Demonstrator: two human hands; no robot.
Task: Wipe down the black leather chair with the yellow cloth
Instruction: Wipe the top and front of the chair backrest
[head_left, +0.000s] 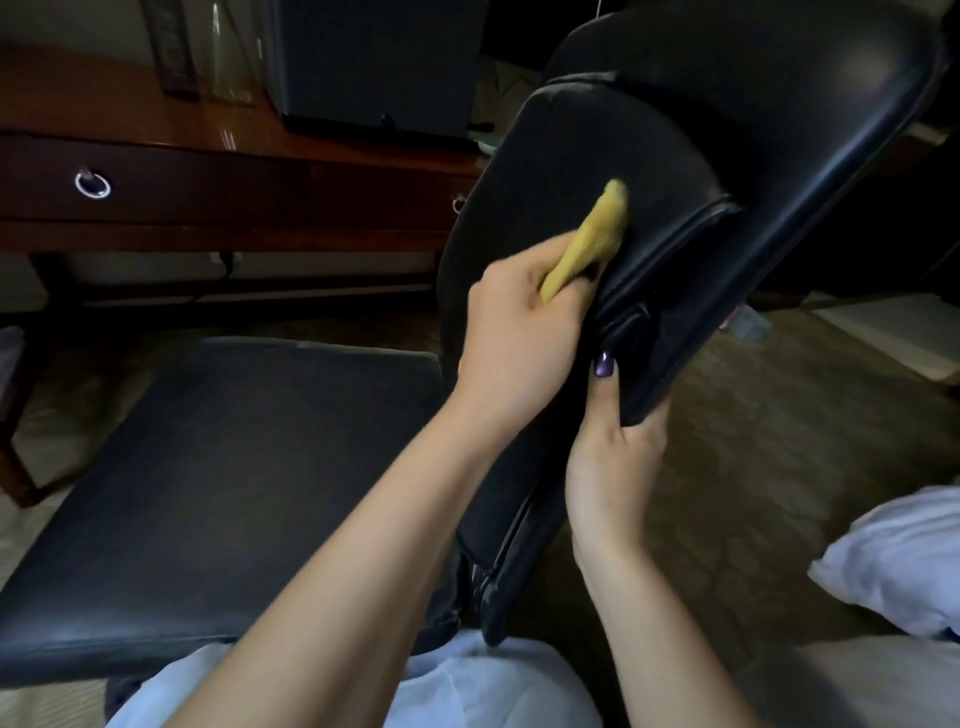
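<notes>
The black leather chair fills the middle and right of the head view, with its flat seat cushion at lower left. My left hand grips the bunched yellow cloth and presses it against a padded black panel of the chair. Just below, my right hand grips that panel's lower edge, its thumb lying on the front face. The cloth's lower end is hidden inside my left fist.
A glossy wooden desk with a ring-pull drawer stands behind the chair, bearing a dark box. White bedding lies at the right. Patterned carpet shows beyond the chair.
</notes>
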